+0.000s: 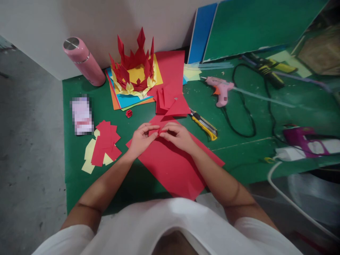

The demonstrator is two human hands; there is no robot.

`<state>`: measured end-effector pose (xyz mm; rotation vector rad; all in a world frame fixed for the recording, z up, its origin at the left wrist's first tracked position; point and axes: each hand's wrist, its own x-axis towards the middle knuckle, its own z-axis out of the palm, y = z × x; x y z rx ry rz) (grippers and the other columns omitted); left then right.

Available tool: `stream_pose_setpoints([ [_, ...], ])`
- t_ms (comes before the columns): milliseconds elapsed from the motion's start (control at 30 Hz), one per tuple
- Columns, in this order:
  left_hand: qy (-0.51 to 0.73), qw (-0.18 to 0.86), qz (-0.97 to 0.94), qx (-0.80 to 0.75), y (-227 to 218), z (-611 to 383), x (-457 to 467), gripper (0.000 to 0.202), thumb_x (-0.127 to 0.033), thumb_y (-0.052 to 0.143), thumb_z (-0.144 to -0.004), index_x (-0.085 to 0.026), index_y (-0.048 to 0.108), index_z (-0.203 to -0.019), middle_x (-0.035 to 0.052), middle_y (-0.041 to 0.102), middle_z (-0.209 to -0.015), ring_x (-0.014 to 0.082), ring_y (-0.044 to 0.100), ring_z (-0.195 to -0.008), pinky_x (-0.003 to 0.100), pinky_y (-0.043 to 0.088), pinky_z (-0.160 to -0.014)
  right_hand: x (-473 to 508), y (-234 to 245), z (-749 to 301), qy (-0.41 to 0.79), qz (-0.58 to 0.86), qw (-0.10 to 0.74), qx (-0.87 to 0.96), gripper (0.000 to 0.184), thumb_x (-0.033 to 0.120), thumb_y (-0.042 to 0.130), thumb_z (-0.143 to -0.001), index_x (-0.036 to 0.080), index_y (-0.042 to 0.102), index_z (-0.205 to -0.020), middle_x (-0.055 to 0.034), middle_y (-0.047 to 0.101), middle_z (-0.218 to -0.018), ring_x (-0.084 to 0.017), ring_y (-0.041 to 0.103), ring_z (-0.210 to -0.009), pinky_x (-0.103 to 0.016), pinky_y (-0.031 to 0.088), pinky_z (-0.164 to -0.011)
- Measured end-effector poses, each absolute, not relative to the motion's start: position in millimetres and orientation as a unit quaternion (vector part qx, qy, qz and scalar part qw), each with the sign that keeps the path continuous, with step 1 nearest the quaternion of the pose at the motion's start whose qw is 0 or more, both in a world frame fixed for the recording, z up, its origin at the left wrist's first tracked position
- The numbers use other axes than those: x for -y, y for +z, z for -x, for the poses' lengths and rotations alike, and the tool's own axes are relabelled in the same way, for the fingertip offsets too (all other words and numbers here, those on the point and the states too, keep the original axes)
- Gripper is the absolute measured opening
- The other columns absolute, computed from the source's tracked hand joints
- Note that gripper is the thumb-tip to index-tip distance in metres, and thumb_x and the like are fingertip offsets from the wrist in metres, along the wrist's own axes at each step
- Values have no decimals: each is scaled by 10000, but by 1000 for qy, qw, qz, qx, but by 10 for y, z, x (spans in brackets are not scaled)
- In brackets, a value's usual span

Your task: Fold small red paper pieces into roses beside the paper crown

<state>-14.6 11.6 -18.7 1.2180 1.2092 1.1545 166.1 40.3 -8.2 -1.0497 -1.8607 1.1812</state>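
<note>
On my head view, here we are: the left hand (142, 140) and right hand (179, 137) meet above the large red sheet (172, 166), fingers curled in, thumbs and fingertips nearly closed on one small red paper piece (159, 132) between them, probably pinched from both sides to steady it. Just right of the sheet lies the yellow-handled cutter (203, 124), likely there for easy reach; the pink glue gun (220, 90) rests farther off.
</note>
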Motion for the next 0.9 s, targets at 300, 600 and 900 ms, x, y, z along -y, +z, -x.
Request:
stream_pose_setpoints([
  [300, 476, 499, -521, -503, -225, 147, -117, 244, -313, 738, -751, -223, 731, -977, 64, 610, -1000, 183, 591, -1006, 340, 502, -881, -402, -74, -1641, 474, 437, 333, 688, 299, 484, 674, -811, 189, 651, -767, -2, 577, -689, -109, 488, -571, -255, 409, -550],
  [600, 474, 489, -518, -517, -215, 155, -126, 217, -293, 702, -772, -206, 711, -971, 66, 604, -1012, 181, 596, -1010, 329, 506, -876, -406, -93, -1657, 464, 413, 339, 706, 263, 454, 693, -805, 194, 672, -771, -26, 632, -736, -146, 568, -659, -283, 460, -614],
  [900, 475, 435, -564, -517, -266, 108, -104, 254, -379, 700, -792, -204, 713, -975, 83, 596, -1001, 195, 593, -992, 338, 538, -798, -386, -71, -1627, 458, 435, 343, 695, 235, 422, 690, -805, 196, 664, -746, -10, 608, -690, -124, 517, -596, -268, 423, -571],
])
